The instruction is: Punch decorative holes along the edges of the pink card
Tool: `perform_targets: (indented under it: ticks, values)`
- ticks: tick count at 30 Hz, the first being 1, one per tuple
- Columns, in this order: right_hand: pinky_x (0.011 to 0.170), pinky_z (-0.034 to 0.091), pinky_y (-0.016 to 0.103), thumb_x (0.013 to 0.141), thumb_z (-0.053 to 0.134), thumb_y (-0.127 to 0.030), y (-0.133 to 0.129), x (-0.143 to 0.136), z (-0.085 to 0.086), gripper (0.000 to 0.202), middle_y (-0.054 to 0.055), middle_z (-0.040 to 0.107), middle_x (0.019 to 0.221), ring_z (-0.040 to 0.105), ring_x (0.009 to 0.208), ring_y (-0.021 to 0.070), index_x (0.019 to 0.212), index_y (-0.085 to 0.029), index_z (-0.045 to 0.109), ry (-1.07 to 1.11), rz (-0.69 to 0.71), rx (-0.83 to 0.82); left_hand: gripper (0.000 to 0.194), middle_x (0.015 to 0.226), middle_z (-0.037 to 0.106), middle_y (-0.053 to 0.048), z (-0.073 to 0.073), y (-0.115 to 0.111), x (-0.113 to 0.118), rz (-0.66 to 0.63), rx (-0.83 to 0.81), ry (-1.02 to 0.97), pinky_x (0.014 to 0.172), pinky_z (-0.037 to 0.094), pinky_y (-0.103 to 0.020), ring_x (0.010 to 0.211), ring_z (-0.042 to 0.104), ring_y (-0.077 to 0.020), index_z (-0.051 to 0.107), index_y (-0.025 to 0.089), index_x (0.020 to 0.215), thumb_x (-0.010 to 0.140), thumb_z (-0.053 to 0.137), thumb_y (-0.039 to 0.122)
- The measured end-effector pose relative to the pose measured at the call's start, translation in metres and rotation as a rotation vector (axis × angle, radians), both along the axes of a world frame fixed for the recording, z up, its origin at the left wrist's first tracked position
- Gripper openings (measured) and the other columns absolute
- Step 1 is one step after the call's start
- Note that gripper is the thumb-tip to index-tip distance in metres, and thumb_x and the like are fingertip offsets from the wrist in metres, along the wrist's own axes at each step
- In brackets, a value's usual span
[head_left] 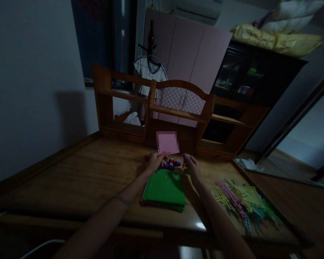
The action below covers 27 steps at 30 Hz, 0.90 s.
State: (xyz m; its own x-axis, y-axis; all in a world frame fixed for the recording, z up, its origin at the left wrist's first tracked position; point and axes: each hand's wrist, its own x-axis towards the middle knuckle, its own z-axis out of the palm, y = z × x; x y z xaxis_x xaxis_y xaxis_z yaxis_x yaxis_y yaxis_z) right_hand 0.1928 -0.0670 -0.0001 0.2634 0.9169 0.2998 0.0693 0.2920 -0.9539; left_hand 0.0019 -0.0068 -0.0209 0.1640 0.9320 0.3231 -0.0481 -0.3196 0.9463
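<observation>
My left hand (155, 163) is closed on the lower edge of a pink paper sheet (167, 143), held upright with a row of small holes along its left and bottom edges. To its right, my right hand (193, 167) is closed around a small purple paper punch (188, 156), apart from the sheet. Between the hands lies a cluster of purple punches (171, 166) and a red punch (171, 160). A stack of green paper sheets (166, 189) rests nearer me, with several small cut-outs at its far edge.
A heap of punched paper strips (233, 201) in pink, yellow, blue and green covers the right of the wooden desk (97, 176). Red and green punches (149, 155) sit beyond my left hand. A wooden shelf unit (178, 111) rises along the back edge.
</observation>
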Motion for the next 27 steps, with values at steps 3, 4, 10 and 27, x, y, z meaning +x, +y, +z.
perform_targets:
  ticks: [3,4,10,27]
  values:
    - [0.062,0.047,0.028,0.073,0.064,-0.053,-0.001,-0.002,0.001,0.046,0.005,0.065,0.087,0.059,0.073,0.0185,0.105,-0.020,0.063,-0.121,-0.031,0.082,0.046,0.067,0.068,-0.007,0.001,-0.001,0.000,0.005,-0.014,-0.010,0.038,0.034,-0.018,0.037,0.049,-0.0071,0.064,0.010,0.071,0.082,0.049,0.053]
    - [0.064,0.047,0.029,0.073,0.065,-0.052,-0.001,-0.003,0.001,0.048,0.006,0.064,0.092,0.060,0.077,0.0195,0.109,-0.020,0.061,-0.154,-0.045,0.102,0.046,0.067,0.068,-0.007,0.001,-0.001,0.001,0.005,-0.015,-0.015,0.038,0.034,-0.018,0.037,0.049,-0.0070,0.063,0.010,0.071,0.082,0.049,0.052]
    - [0.072,0.046,0.031,0.075,0.063,-0.042,-0.005,-0.006,-0.001,0.038,0.006,0.064,0.096,0.060,0.083,0.0208,0.108,-0.022,0.059,-0.351,-0.120,0.181,0.046,0.065,0.067,-0.006,0.003,-0.002,0.001,0.002,-0.015,-0.020,0.038,0.035,-0.019,0.037,0.048,-0.0073,0.063,0.011,0.072,0.080,0.051,0.054]
    - [0.077,0.044,0.034,0.075,0.064,-0.045,-0.005,-0.004,-0.008,0.037,0.006,0.064,0.094,0.057,0.090,0.0238,0.105,-0.022,0.062,-0.478,-0.121,0.177,0.046,0.062,0.067,-0.006,-0.006,0.006,0.000,0.031,-0.006,-0.024,0.038,0.035,-0.019,0.037,0.049,-0.0078,0.063,0.011,0.071,0.080,0.050,0.054]
